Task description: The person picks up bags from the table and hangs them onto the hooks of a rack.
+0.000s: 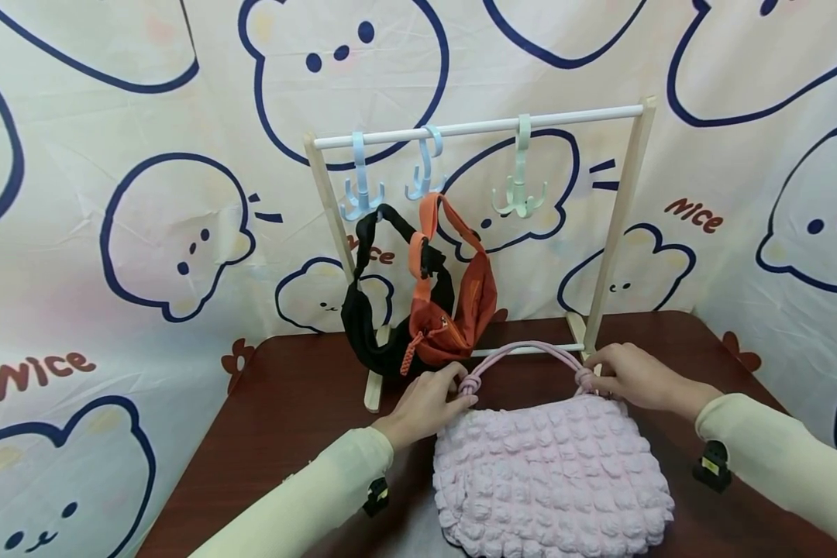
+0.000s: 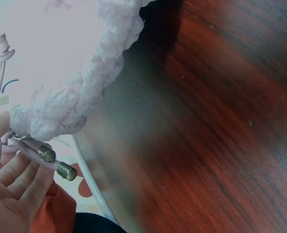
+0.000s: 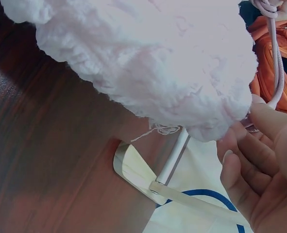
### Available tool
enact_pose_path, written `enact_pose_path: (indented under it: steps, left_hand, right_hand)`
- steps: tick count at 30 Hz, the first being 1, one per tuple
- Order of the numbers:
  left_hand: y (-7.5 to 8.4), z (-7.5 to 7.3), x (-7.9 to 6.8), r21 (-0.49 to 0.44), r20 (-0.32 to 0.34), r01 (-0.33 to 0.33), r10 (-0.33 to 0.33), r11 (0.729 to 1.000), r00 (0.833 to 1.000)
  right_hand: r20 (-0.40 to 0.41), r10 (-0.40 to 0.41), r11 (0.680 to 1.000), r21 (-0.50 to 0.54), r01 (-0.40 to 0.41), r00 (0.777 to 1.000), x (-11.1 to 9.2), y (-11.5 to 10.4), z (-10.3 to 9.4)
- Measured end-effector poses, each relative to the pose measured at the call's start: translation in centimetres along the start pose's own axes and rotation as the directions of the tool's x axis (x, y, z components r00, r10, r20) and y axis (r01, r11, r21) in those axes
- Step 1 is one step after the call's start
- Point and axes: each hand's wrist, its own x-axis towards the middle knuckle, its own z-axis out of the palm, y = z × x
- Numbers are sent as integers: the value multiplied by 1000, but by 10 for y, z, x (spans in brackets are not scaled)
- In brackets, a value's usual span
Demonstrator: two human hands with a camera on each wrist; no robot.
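Note:
A pale pink, puffy handbag is held up over the table's near side, its cord handle arched above it. My left hand pinches the handle at its left knot. At the right knot, my right hand grips the other end of the handle. In the left wrist view, two metal-tipped cord ends lie across the fingers of the left hand. The right wrist view has the right hand with thumb and fingers at the bag's corner, where loose threads hang.
Behind the bag stands a wooden rack with a white bar. Two blue hooks and a green hook hang from it. A black bag and an orange bag hang at the left on the dark table.

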Motion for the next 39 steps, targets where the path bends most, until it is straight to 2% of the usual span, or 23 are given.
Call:
enact_pose_path:
  steps: [11,22,29,39]
  left_hand:
    - [2,-4,-1,6,-44,-20,20,1000,999]
    - [4,-9,-1,-6,-75,-28,27,1000,997]
    - [7,-13,0,-7,-95,-56,55,998,994]
    - [13,-19,1,-23,-92,-44,42,999,995]
  right_hand:
    - [-16,16,999,-31,-16,1000,0,-2,-4]
    - [-36,1,999,-40,-2,999,-1,-6,-8]
    - [-47,-21,998,-56,19,999,-3,-6,-11]
    - [-52,-39,998,-58,36,998,-4,-9,-17]
